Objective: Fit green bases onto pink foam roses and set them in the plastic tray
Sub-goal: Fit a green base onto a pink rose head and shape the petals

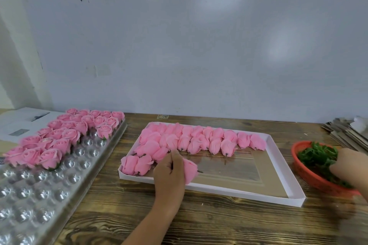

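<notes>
Left hand (pixel 169 175) grips a pink rose (pixel 190 171) over the white box's (pixel 278 195) near edge; right hand (pixel 346 167) is in the red basket (pixel 306 177) of green bases (pixel 316 154), its grip too blurred to tell. Best to pinch one base and keep the soft, pale rose's stub outward

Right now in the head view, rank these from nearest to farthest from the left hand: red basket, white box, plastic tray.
1. White box: directly under the left hand, which holds a rose over it.
2. Plastic tray: to its left.
3. Red basket: far right, where the right hand reaches.
</notes>
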